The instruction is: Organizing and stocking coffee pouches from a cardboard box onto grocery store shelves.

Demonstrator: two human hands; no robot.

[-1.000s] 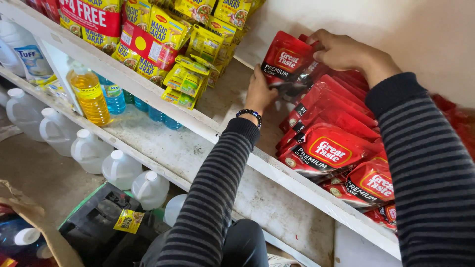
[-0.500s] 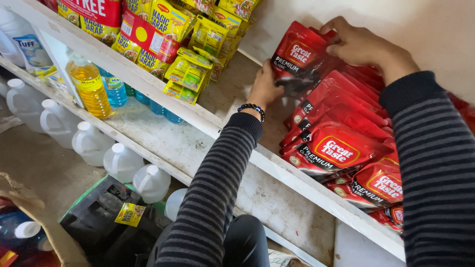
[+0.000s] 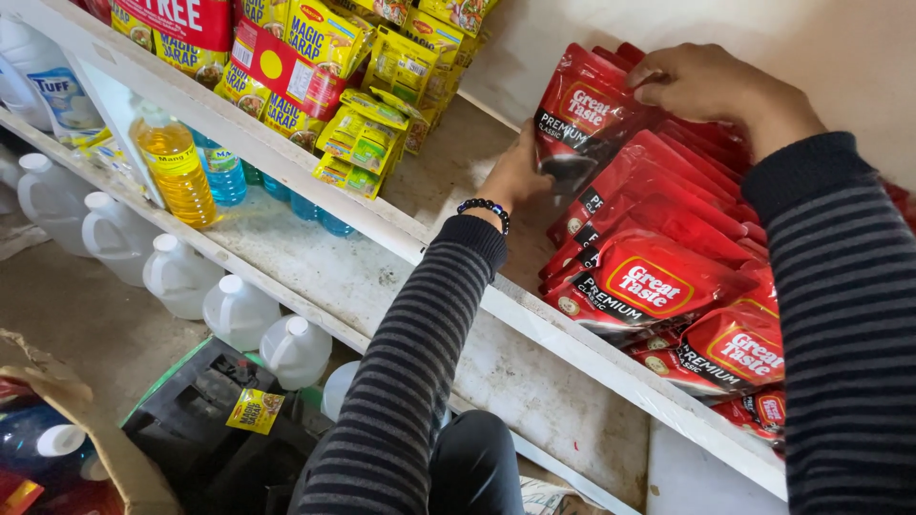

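Both hands on one red coffee pouch (image 3: 584,119) at the left end of the pouch row on the upper shelf (image 3: 448,253). Left hand (image 3: 520,176) is clamped on its lower left edge, fingers mostly hidden behind the pack. Right hand (image 3: 711,86) pinches the top edge from above, fingers together on it.

Pouch is upright, tilted slightly, leaning against the stack of red pouches (image 3: 668,277) that runs right along the shelf toward the wall. It touches the pack behind it; can't tell if its bottom is resting on the shelf board.

Progress, judging from layout: most of the row looks placed, packs overlapped and leaning in one direction, several lying flatter near the front edge. The held pouch is at the row but not let go, so this one isn't finished. The bare stretch of shelf between the red row and the yellow seasoning sachets (image 3: 367,143) is unfilled. Can't see any loose pouches waiting, so remaining count unknown.

Elsewhere: yellow and red sachet packs (image 3: 286,67) fill the shelf's far left part. Lower shelf carries a cooking oil bottle (image 3: 176,167) and blue-capped bottles (image 3: 224,172). White plastic jugs (image 3: 239,310) sit in a line on the floor below, with a dark crate (image 3: 205,401) nearby.
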